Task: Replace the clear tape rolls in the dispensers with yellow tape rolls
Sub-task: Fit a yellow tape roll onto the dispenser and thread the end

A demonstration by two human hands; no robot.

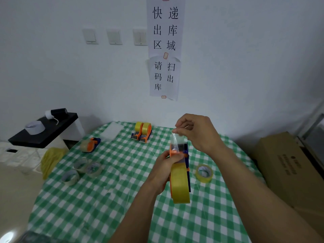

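Left hand (165, 165) clamped around dispenser (180, 155) loaded with yellow roll (179, 183), above checked surface (105, 199). Right hand (196, 132) fingers (177, 131) pinched together on tape end (174, 140).

the tablecloth (98, 204) is a green and white check. the held dispenser (182, 151) is orange and dark blue, its tape roll (179, 183) yellow. far off, two orange dispensers (142, 133) carry yellow rolls. the left dispenser (91, 144) is orange and blue with a pale clear roll. the loose roll (204, 173) on the right is yellow. the shelf (42, 132) is black, the box (287, 165) brown.
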